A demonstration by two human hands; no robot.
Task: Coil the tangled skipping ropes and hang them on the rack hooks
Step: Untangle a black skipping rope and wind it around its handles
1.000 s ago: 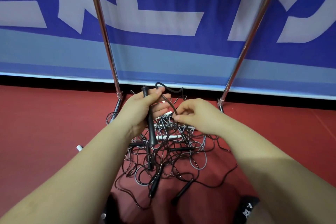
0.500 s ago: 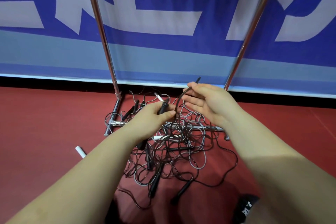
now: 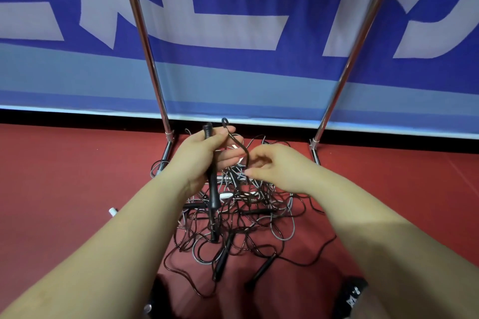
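The left hand [image 3: 204, 156] gripped a black rope handle [image 3: 213, 184] upright, a loop of its cord [image 3: 239, 149] arching over the fingers. The right hand [image 3: 278, 167] pinched that cord just beside it (thumb and forefinger closed on it), above the tangled ropes [image 3: 238, 225] on the red floor [image 3: 64, 189] between the rack's chrome poles [image 3: 145, 41].

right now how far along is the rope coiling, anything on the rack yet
Nothing looks done: no rope hangs on either rack pole, though the hooks are out of view. In hand: the left hand grips one black handle upright, and the right hand pinches its black cord into a first loop. Left: the tangled pile of ropes on the red floor, then hanging each coil.
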